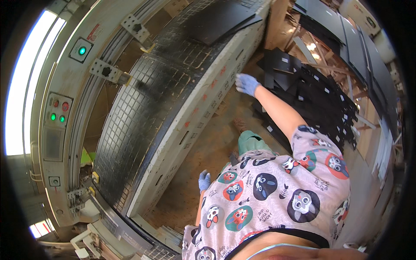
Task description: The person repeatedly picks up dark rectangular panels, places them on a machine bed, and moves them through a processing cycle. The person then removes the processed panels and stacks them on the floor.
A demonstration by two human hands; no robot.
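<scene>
My right hand (247, 84), in a light blue glove, reaches out past the beam's outer side with its fingers extended and nothing visible in them. Low beside my body is my left hand (204, 180), also gloved, its fingers loosely stretched and empty. Nearest to both hands runs the pale side beam (190, 119) of a large machine, marked in red and black. Behind it lies the machine's black gridded bed (143, 108). Dark flat panels (221, 21) rest on the bed's far end, their corners overhanging the beam.
A control panel (58, 110) with lit green buttons and a separate green button (82, 51) are on the machine's left frame. Many black panel pieces (312, 95) lie heaped at right, near wooden framing. Large grey sheets (368, 56) stand beyond. Brown floor (190, 177) shows beside the beam.
</scene>
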